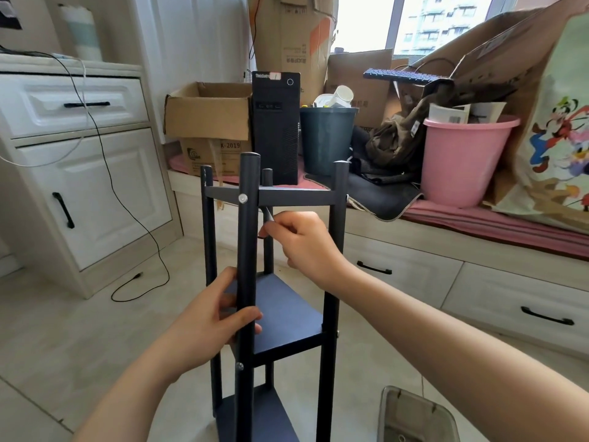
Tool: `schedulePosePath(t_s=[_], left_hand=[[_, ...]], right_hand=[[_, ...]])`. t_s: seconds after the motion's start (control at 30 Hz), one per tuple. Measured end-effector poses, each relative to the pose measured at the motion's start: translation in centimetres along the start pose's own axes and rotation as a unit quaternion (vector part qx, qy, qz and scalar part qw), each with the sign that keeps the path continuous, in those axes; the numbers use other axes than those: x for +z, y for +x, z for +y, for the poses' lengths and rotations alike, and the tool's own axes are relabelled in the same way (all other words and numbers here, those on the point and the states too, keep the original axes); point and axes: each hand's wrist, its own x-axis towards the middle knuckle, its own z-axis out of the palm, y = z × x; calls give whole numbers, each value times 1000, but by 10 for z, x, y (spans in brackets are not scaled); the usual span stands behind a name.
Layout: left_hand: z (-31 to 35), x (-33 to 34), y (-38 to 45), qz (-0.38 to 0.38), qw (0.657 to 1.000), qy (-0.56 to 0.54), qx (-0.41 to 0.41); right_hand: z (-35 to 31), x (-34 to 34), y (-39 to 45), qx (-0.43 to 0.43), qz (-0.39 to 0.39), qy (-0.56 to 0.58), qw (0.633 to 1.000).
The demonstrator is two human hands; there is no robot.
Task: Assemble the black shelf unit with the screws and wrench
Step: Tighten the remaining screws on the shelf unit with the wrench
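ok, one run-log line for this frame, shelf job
stage: top-frame screw tightening | left hand: grips front post | right hand: pinches wrench under top frame | shelf unit: upright

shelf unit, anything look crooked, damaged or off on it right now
Nothing stands out. The shelf unit stands upright with its posts parallel, and the middle shelf sits level. The left hand grips the front post; the right hand pinches the wrench just under the top frame.

Two bare forearms, no sleeves visible; left hand (210, 317) and right hand (306, 244) ungloved, no rings or watch.
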Motion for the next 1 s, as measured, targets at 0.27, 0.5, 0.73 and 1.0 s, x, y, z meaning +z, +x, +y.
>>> schedulePosePath(t_s=[0.27,0.5,0.73,1.0], left_hand=[[0,-1,1,-7,1000,1,-3],[-2,-2,2,-12,1000,0,-2],[-1,-3,2,-16,1000,-2,-2],[-2,-2,2,-20,1000,5,4]], right_hand=[[-6,-3,4,-44,36,-34,998],[-3,4,5,-61,67,-37,995],[9,21,8,-96,106,-73,987],[25,38,17,-163,204,-53,964]])
